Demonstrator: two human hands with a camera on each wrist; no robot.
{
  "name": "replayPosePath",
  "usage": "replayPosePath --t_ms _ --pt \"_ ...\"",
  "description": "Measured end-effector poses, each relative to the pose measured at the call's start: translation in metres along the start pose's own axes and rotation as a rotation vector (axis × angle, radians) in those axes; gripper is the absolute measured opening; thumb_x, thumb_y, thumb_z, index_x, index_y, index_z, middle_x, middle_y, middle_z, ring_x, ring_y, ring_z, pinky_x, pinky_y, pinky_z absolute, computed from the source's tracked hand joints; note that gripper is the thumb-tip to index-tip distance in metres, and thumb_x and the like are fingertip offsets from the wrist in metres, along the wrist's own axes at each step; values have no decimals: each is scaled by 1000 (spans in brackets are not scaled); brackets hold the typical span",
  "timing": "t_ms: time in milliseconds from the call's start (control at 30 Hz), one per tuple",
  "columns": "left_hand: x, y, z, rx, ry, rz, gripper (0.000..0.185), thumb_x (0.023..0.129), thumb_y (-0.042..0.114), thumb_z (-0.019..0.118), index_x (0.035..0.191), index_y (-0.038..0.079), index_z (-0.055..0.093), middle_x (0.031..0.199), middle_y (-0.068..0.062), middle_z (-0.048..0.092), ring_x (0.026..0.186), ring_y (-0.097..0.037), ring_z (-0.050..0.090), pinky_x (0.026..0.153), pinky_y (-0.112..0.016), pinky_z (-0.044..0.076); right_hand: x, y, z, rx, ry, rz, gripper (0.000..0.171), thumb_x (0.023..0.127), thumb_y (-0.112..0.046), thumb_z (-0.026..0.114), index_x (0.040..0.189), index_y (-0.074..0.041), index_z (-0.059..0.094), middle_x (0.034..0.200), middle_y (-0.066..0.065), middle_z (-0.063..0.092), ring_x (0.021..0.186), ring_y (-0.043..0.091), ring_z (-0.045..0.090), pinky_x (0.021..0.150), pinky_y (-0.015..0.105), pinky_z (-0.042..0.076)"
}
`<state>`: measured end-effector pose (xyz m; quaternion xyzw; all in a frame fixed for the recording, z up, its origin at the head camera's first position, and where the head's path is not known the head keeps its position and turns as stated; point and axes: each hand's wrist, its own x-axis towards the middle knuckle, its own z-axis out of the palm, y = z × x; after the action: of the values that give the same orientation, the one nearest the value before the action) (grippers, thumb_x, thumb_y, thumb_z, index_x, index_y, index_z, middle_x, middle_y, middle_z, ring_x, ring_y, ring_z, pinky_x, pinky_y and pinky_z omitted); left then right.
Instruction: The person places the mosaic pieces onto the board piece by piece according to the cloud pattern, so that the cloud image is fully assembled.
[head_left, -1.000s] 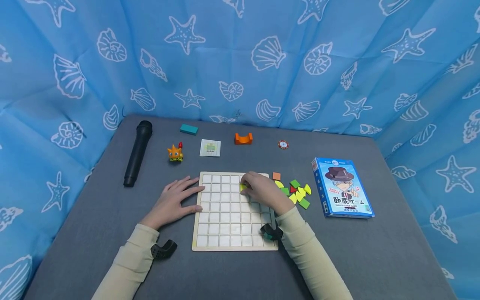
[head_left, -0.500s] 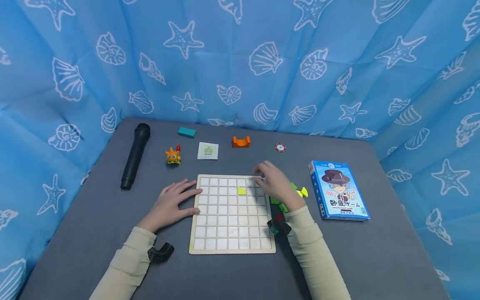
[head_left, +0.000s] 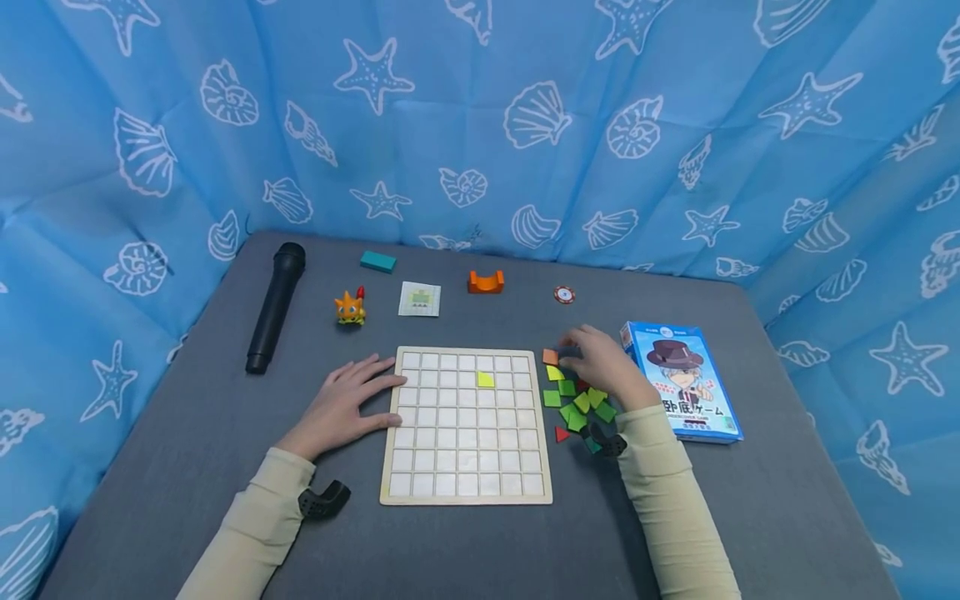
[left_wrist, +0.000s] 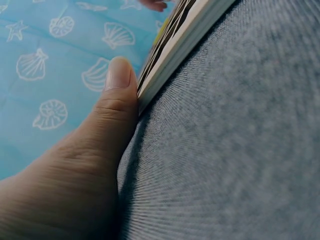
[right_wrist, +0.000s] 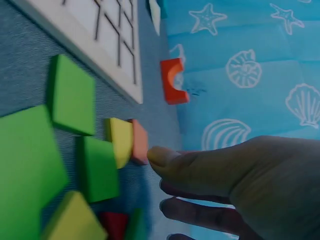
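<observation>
Your right hand (head_left: 603, 367) hovers, grip loosely apart and empty, thumb tip just beside the small orange square tile (right_wrist: 140, 141). Your left hand (head_left: 348, 406) lies flat, bracing the wooden grid board (head_left: 467, 425). Reaching carelessly could scatter the green and yellow tiles (head_left: 581, 402) beneath your palm.

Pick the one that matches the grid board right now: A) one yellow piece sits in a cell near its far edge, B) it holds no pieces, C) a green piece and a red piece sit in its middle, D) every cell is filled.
A: the grid board holds a single yellow piece in its second row from the far edge; every other cell shows bare.
</observation>
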<state>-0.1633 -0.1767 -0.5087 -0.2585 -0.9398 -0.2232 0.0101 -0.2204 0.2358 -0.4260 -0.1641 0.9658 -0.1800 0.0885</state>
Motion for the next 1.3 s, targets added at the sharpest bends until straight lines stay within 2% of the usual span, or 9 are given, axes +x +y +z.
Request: replayPosePath --t_ms 200,633,800,1000,1233,1300 --pt "-1 1 -2 37 13 12 68 81 70 55 139 34 50 152 1 37 143 -26 28 112 -55 23 5 5 6 -7 -42 9 26 92 -16 65 115 -4 64 113 13 59 102 29 58 87 47 50" --pt "-2 4 -1 2 -2 -11 74 78 72 58 140 33 48 153 1 35 144 -25 25 114 -54 19 10 4 11 -8 -15 -19 27 93 -14 63 117 -2 63 111 15 58 100 30 59 86 47 49" --pt "-2 2 0 -7 1 -19 79 78 72 57 144 31 43 153 2 36 144 -24 25 114 -53 19 12 1 15 -15 4 -64 28 93 -13 62 119 -2 63 111 14 58 102 30 59 88 47 49" --pt "0 0 2 0 1 -24 86 77 74 57 148 29 38 153 2 36 144 -23 26 114 -53 19 12 0 16 -17 1 -57 26 95 -13 61 118 -2 63 109 14 57 101 29 59 88 47 50" --pt "2 2 0 -21 -4 -133 99 72 76 60 151 23 33 156 -8 26 145 -33 17 108 -62 24 13 -2 19 -37 -3 -33 26 96 -11 57 120 0 61 110 14 55 97 27 59 85 46 51" --pt "2 3 -1 -21 -9 -142 100 72 76 61 150 22 33 156 -9 26 145 -34 16 108 -63 24 13 -4 20 -35 -3 -24 26 96 -10 57 119 0 61 109 15 54 93 26 58 81 45 51"
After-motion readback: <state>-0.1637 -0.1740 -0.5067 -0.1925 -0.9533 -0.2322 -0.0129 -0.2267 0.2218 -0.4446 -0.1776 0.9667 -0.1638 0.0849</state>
